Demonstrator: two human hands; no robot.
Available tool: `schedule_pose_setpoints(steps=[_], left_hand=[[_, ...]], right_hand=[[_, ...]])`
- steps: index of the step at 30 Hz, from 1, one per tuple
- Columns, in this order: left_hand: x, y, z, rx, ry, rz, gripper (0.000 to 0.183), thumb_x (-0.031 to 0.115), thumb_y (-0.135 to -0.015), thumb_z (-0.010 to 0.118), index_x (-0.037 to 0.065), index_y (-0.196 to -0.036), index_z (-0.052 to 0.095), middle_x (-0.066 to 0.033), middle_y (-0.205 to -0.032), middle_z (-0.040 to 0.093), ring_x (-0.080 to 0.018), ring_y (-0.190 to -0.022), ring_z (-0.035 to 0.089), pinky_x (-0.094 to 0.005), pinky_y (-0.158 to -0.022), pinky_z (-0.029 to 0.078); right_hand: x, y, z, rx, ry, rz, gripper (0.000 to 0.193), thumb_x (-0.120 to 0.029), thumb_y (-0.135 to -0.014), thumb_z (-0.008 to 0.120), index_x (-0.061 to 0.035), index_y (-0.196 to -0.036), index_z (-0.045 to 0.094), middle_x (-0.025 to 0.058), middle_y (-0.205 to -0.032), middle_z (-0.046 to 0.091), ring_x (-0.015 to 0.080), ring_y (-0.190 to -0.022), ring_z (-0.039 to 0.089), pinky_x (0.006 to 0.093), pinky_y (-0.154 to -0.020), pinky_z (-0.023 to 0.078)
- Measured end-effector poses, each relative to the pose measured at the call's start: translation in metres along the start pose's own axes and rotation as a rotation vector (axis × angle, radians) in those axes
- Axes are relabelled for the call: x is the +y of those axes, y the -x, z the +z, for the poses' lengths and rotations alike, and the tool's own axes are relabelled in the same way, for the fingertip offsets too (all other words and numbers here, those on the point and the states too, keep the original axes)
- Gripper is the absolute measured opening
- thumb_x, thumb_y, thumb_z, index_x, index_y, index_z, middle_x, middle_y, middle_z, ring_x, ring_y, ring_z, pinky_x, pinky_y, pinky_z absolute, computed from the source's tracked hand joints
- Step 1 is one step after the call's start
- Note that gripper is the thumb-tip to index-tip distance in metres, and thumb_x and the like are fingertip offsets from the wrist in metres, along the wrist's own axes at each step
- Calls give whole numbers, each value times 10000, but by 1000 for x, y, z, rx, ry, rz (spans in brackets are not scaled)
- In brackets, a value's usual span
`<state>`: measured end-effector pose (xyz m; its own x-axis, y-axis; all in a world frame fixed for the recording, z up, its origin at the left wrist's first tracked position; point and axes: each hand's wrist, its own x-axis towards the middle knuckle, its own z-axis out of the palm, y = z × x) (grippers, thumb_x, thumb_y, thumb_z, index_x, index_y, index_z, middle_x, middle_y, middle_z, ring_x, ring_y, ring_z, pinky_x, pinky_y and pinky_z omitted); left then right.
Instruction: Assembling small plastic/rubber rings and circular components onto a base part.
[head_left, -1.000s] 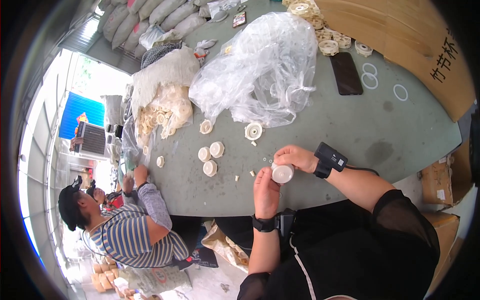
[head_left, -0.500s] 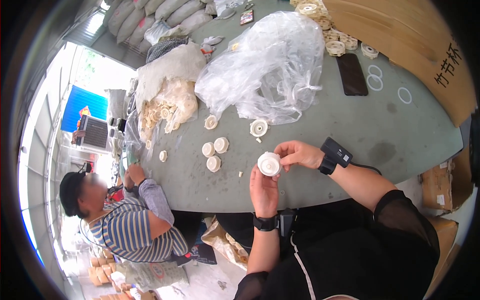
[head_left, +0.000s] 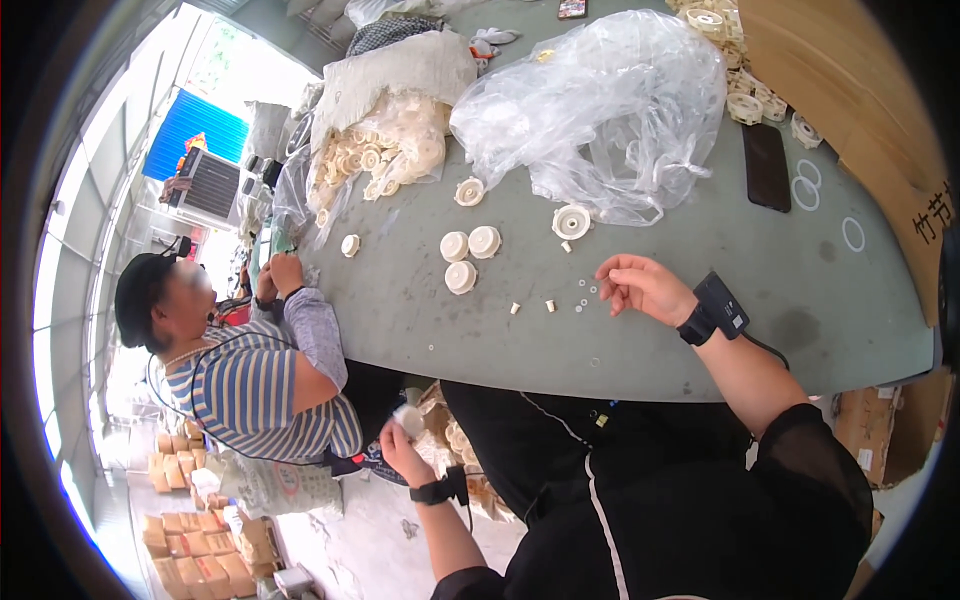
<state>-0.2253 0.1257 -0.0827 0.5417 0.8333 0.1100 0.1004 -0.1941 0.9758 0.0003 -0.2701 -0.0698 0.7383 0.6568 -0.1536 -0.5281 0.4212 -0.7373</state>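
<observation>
The tabletop (head_left: 400,330) is matt and smooth, marked with dull dark stains. At one o'clock lies a glossy, crinkled bag (head_left: 600,120) of clear plastic; at eleven, a rough woven sack (head_left: 395,85). The pale cap (head_left: 408,418) in the left hand (head_left: 400,455), at seven, looks like smooth plastic — though blurred. Toward two, glassy black phone (head_left: 767,168) and matt brown cardboard (head_left: 840,90); at four, a sheer cloth sleeve (head_left: 820,455).

Hands (head_left: 648,290) apart — left (head_left: 403,456) lower
</observation>
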Motion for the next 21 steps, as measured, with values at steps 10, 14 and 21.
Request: schedule_pose_setpoints(steps=[10, 14, 21], left_hand=[[33, -10, 56, -267, -251, 285, 101, 47, -805, 547, -17, -874, 583, -77, -839, 587, -114, -729, 537, -221, -677, 432], [90, -32, 143, -533, -547, 480, 240, 139, -772, 589, -23, -946, 557, -127, -900, 573, -215, -849, 557, -306, -740, 442], [77, -68, 225, -656, -799, 613, 447, 257, -705, 638, -16, -1039, 519, -176, -1003, 544, -337, -947, 509, -390, -802, 414]], right_hand=[[1, 1, -2, 21, 42, -8, 171, -142, -861, 459, -19, -959, 523, 61, -794, 567, 119, -640, 554, 262, -620, 477], [2, 1, -4, 24, 35, -12, 168, -144, -861, 462, -21, -960, 517, 61, -794, 568, 120, -638, 557, 258, -620, 472], [1, -2, -1, -3, 38, 12, 211, -179, -856, 476, -14, -980, 518, 78, -807, 576, 124, -612, 565, 253, -622, 476]])
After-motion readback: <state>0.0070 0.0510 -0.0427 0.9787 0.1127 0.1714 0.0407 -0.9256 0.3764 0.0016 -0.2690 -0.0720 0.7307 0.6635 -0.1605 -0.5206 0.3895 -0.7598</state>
